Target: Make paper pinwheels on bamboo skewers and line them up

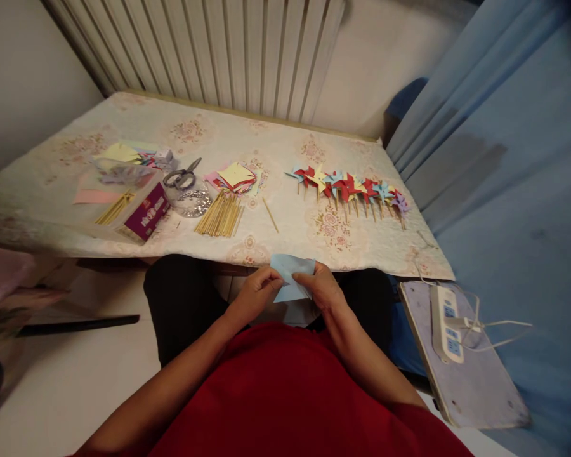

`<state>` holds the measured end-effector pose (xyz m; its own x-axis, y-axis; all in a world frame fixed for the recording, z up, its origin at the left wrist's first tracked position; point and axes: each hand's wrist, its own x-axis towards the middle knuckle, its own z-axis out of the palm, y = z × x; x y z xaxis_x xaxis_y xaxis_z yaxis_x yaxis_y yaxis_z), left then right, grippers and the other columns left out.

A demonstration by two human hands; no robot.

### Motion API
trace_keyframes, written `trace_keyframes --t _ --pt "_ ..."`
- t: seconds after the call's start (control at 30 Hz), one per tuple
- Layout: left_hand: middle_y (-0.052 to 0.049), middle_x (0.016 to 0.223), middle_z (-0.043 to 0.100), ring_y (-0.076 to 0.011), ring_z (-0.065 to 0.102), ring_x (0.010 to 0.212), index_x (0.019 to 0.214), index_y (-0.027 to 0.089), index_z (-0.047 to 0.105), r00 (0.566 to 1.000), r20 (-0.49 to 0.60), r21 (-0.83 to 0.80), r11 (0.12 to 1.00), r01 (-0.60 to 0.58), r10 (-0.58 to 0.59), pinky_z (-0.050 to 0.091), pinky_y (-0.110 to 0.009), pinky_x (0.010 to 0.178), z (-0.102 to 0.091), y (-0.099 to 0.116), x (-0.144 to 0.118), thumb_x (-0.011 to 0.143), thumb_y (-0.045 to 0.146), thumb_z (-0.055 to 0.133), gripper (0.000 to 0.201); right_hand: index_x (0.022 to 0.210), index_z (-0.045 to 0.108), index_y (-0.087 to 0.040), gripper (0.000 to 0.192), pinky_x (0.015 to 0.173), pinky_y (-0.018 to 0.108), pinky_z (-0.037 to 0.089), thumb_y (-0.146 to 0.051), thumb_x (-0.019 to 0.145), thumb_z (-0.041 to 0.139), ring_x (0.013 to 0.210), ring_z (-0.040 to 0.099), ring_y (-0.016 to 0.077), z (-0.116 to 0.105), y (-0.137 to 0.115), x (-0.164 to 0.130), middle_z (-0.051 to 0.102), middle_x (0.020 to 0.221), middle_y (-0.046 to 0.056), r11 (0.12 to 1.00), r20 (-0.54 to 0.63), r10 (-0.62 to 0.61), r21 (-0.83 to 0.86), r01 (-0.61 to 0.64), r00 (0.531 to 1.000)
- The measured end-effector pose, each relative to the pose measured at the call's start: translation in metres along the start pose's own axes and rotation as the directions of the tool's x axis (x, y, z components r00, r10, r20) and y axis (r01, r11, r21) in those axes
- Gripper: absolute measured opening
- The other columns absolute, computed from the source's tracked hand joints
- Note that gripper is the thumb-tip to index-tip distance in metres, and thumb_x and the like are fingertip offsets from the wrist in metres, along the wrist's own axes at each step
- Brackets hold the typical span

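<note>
A light blue square of paper point(292, 293) is held between my hands above my lap, near the table's front edge. My left hand point(261, 284) pinches its left side, thumb and forefinger together. My right hand point(322, 285) grips the right side, the thumb lying across the paper and the other fingers hidden behind it. Just beyond, a single thin wooden stick point(270, 214) lies on the table. To its left sits a bundle of wooden sticks point(220, 216), with a pile of coloured paper squares point(236, 178) behind.
Finished paper pinwheels point(347, 187) lie in a row at the right. Scissors point(183, 176), a bag of small metal pins point(193, 202) and a plastic box with a purple label point(145, 212) are on the left. A power strip point(446, 324) rests on a board beside the table.
</note>
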<state>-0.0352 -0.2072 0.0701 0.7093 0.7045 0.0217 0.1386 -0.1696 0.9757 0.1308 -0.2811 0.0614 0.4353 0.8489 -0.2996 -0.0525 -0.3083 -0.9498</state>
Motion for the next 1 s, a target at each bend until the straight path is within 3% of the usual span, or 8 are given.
trace_keyframes --t 0.23,1.0 --pt "0.003 0.064 0.055 -0.012 0.049 0.063 0.071 0.018 0.055 0.979 -0.096 -0.124 0.978 0.168 -0.18 0.038 -0.026 0.063 0.008 0.0 0.007 0.075 0.03 0.057 0.013 0.085 0.066 -0.018 0.027 0.058 0.027 0.046 -0.029 0.06 0.07 0.06 0.058 0.0152 0.004 0.001 -0.001 0.068 0.072 0.0 0.993 0.018 -0.003 0.117 0.0 1.0" --pt "0.005 0.055 0.048 -0.0105 0.045 0.053 0.069 0.019 0.051 0.948 -0.119 -0.1 0.953 0.285 -0.296 0.033 -0.023 0.051 0.015 -0.002 0.011 0.072 0.033 0.059 0.016 0.087 0.064 -0.017 0.03 0.057 0.026 0.045 -0.026 0.059 0.067 0.057 0.056 0.014 0.005 0.005 -0.001 0.065 0.068 -0.001 0.995 0.014 0.059 0.083 -0.06 0.998"
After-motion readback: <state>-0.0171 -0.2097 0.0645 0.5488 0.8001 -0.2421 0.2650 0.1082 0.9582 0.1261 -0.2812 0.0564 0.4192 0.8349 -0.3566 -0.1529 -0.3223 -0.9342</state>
